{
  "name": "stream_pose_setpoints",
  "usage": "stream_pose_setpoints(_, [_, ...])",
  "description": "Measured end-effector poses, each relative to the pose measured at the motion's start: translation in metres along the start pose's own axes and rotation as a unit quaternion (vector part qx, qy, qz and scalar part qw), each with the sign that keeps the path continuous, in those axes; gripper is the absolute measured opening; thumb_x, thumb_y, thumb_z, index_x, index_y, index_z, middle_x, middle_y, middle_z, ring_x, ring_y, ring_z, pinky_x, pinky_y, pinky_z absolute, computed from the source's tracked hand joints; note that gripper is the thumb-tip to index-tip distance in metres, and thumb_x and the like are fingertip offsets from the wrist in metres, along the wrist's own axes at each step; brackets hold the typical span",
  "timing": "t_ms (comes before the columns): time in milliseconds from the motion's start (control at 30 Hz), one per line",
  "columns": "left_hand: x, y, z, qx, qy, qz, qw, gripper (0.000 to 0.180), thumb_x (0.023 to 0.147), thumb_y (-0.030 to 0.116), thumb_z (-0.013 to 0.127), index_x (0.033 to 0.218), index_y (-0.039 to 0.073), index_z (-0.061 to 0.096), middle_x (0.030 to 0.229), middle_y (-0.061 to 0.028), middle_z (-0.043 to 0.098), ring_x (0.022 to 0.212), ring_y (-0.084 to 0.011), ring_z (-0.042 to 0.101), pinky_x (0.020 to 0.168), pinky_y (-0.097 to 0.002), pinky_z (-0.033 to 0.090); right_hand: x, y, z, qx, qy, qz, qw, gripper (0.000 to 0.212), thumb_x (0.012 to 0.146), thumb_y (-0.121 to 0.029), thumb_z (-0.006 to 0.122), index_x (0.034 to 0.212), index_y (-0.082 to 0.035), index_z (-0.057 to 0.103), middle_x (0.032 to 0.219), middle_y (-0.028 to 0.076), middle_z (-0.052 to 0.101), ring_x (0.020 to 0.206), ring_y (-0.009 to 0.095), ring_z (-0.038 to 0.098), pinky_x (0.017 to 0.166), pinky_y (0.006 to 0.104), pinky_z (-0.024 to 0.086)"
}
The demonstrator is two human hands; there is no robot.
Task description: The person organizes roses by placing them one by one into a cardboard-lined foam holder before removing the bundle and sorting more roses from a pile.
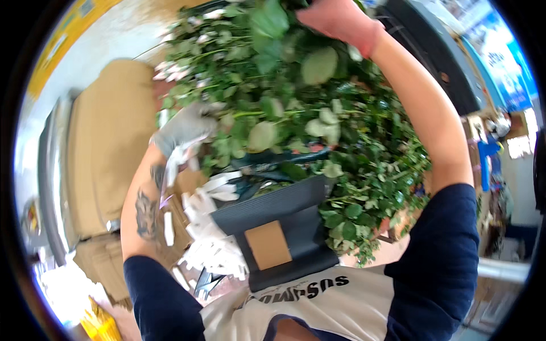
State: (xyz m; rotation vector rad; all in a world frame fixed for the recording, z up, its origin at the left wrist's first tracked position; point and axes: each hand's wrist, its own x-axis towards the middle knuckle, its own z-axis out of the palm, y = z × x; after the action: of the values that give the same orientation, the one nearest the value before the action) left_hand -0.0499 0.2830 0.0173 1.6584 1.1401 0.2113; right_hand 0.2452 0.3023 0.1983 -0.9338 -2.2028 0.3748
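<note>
My left hand (pixel 190 126), in a grey glove, is closed at the left edge of a heap of leafy green stems (pixel 273 111), around the end of one stem. Motion blurs its fingertips. Far off at the top edge, my right hand (pixel 341 25) wears a pink-red glove and reaches into the foliage. Leaves and the picture's edge hide its fingers. Pale pink flower heads (pixel 173 71) lie at the heap's left side. More leafy stems (pixel 369 187) spread toward the near right.
Many white strips (pixel 213 250) lie by a dark ribbed board (pixel 278 207) bearing a brown cardboard square (pixel 267 244). A tan padded seat (pixel 108 148) stands at left. A dark long case (pixel 432 54) is at far right, near a blue tool (pixel 485 162). A yellow basket (pixel 99 324) is near left.
</note>
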Motion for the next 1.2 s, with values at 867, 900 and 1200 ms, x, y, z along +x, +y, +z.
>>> stream_pose_setpoints(867, [-0.011, 0.107, -0.03, -0.515, -0.134, 0.309, 0.788, 0.063, 0.095, 0.052, 0.046, 0.132, 0.002, 0.046, 0.121, -0.0178, 0.059, 0.097, -0.0271, 0.065, 0.087, -0.038, 0.054, -0.006, 0.0, -0.056, -0.201, -0.026, 0.078, 0.976, 0.03, 0.081, -0.015, 0.069, 0.109, -0.003, 0.065, 0.107, 0.011, 0.068, 0.094, 0.023, 0.066, 0.078, 0.0358, 0.056])
stream_pose_setpoints(900, [-0.008, 0.114, -0.028, -0.428, 0.015, 0.272, 0.862, 0.059, 0.095, 0.047, 0.049, 0.132, 0.001, 0.046, 0.12, -0.0171, 0.059, 0.099, -0.0267, 0.064, 0.088, -0.0365, 0.053, 0.001, -0.01, -0.094, -0.206, 0.003, 0.093, 0.974, 0.03, 0.082, -0.015, 0.069, 0.109, -0.003, 0.065, 0.107, 0.011, 0.068, 0.095, 0.023, 0.066, 0.079, 0.0358, 0.056])
stream_pose_setpoints(1200, [0.072, 0.16, 0.004, 0.368, 0.429, 0.269, 0.78, 0.087, 0.072, 0.044, 0.071, 0.144, 0.013, 0.034, 0.149, -0.0228, 0.029, 0.137, -0.0435, 0.025, 0.111, -0.0498, 0.024, -0.028, -0.036, -0.268, -0.215, 0.219, 0.188, 0.933, 0.03, 0.084, -0.016, 0.065, 0.111, -0.003, 0.064, 0.109, 0.011, 0.067, 0.097, 0.022, 0.065, 0.081, 0.0357, 0.054])
